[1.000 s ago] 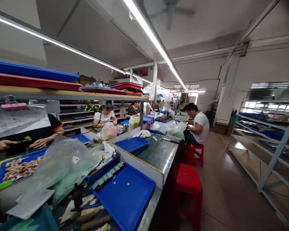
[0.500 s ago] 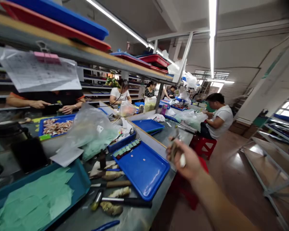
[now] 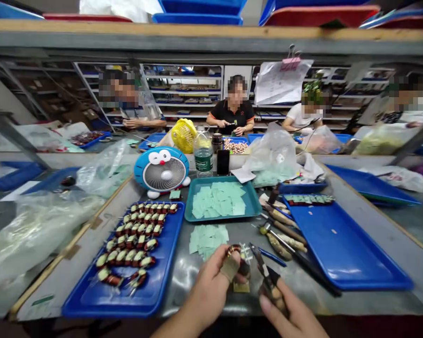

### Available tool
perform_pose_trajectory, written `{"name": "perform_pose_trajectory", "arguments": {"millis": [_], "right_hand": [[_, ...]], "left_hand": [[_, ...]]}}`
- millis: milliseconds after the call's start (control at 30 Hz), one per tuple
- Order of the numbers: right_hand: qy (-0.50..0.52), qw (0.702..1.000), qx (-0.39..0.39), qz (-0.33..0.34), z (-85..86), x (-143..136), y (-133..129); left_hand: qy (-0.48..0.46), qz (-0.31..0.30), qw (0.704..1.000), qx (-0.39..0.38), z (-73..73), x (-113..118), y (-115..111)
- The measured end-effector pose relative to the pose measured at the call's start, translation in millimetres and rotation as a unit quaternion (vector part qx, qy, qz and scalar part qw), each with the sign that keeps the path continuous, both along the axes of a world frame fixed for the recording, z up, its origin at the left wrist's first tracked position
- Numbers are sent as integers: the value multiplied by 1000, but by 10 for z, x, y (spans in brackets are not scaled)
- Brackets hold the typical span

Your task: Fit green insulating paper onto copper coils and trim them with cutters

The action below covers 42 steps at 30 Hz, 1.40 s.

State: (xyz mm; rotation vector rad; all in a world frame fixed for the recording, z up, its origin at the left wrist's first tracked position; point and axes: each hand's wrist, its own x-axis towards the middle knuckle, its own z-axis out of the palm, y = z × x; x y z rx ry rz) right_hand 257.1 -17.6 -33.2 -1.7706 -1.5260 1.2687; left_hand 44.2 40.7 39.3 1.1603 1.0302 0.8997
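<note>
My left hand [image 3: 211, 286], with a wrapped fingertip, is closed around a small coil [image 3: 234, 249] wound with copper-coloured wire. Pale prongs stick out from the coil's right side. In my right hand [image 3: 291, 305] is a slim dark hand tool [image 3: 262, 265] with a metal tip; its exact kind is unclear. That tip points up beside the prongs, and I cannot tell if it touches them. A blue tray [image 3: 158, 281] with rows of similar coils lies to the left. Ahead of my left hand, pale green paper pieces [image 3: 207, 238] rest on the bench.
A teal tray [image 3: 187, 211] of green papers sits ahead. Hand tools, including a hammer [image 3: 285, 244], lie right of centre, beside a blue tray [image 3: 366, 274] with coils at its far end. A blue fan [image 3: 162, 171] and a bottle [image 3: 203, 157] stand behind. Co-workers sit opposite.
My view has swung left from the aisle to face the bench. A hand raised at the right held something; now both my hands are together low at the front, holding the coil and tool.
</note>
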Motion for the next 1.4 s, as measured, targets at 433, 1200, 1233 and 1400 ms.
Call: {"name": "perform_pose_trajectory", "arguments": {"millis": [433,1200,1233,1400], "right_hand": [[2,992,21,121,533,-243,127],[6,993,-21,114,704,-286,90],[0,994,-14,109,673,-297,82],[54,990,2,128,611,-295,0]], "left_hand": [[59,10,997,44,46,-67,-146],[186,-68,976,89,119,47,-105],[188,-71,976,87,125,41,-113],[170,-80,979,75,130,15,-186]]}}
